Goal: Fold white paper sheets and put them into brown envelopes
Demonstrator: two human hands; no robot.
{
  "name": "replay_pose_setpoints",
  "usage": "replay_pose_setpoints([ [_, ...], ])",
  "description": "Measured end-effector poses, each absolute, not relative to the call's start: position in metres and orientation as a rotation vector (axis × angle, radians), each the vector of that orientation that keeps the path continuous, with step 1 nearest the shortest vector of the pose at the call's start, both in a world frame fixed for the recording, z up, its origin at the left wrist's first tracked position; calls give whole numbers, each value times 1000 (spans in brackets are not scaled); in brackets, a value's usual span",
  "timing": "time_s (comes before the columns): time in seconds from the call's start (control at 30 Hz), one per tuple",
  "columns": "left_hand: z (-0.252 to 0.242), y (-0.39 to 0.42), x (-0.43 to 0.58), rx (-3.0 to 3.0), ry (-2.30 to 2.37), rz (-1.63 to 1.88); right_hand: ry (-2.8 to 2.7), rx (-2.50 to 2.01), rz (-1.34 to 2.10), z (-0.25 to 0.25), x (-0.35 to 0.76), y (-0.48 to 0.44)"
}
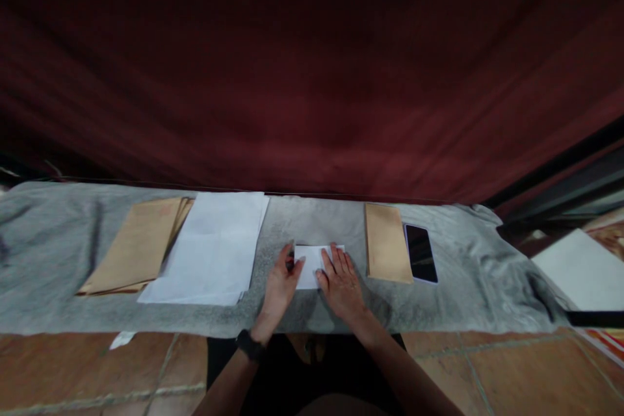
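A small white folded paper (310,265) lies on the grey cloth between my hands. My left hand (281,286) is at its left end, its fingers curled around a small dark object (290,261) too small to make out, the thumb reaching onto the paper. My right hand (342,283) rests flat over the paper's right part, fingers spread. Left of my hands lies a stack of large white sheets (212,250). Brown envelopes (139,244) are partly beside and under it. Another brown envelope stack (389,244) lies to the right.
A phone (421,253) with a dark screen lies right of the envelopes. The grey cloth (468,273) covers the long table. Behind it hangs a dark red curtain (312,91). A white panel (585,270) is at the far right. A white scrap (121,339) lies on the tiled floor.
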State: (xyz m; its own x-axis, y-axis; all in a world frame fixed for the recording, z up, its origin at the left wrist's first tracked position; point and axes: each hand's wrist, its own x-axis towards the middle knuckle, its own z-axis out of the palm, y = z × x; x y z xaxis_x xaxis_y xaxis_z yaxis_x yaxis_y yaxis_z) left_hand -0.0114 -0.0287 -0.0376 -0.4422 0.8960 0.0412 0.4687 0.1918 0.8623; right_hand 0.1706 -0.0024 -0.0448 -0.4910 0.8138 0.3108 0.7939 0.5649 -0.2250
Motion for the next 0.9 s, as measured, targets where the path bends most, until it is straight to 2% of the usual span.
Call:
replay_pose_setpoints([
  [0.13,-42,-47,-6,1291,1962,1160,-2420,-1285,86,-45,172,-1],
  [0.3,-29,-55,3,1500,2190,968,-2415,-1291,104,-47,171,-1],
  [0.4,-24,-50,14,1730,2294,824,-2437,-1301,76,-50,171,-1],
  [0.57,-35,-37,32,2150,2213,640,-2467,-1302,59,-54,173,0],
  [0.9,-39,-46,27,2191,2265,491,-2396,-1371,-34,-59,178,-2],
])
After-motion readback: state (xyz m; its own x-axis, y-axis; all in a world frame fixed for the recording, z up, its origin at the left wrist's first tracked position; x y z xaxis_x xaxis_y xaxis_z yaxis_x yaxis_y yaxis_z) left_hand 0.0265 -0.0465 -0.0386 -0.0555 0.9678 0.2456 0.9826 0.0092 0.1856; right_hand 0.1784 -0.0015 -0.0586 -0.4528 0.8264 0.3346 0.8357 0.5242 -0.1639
